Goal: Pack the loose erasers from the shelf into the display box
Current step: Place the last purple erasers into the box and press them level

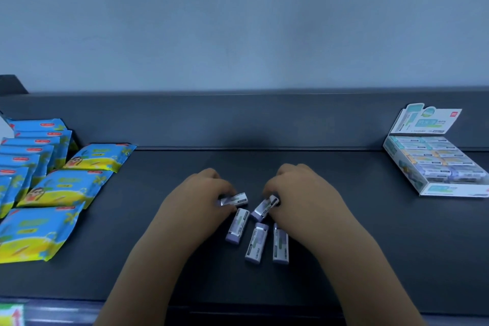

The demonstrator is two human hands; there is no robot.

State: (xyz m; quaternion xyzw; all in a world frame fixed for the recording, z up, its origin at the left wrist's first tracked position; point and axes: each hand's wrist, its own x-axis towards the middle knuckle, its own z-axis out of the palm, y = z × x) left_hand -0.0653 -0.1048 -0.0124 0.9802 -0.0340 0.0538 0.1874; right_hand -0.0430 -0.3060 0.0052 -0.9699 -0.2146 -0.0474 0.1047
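Nearest on the dark shelf [370,233], three purple erasers [255,243] in white sleeves are seen lying close together. Just beyond them, a fourth eraser [234,199] is pinched by the curled fingers of the left hand [201,193], and a fifth eraser [264,208] is gripped at its far end by the curled fingers of the right hand [299,188]. Blue and yellow packets [66,188] are spread at the left. The display box [449,189], lid raised and nearly filled, is set at the far right by the back ledge
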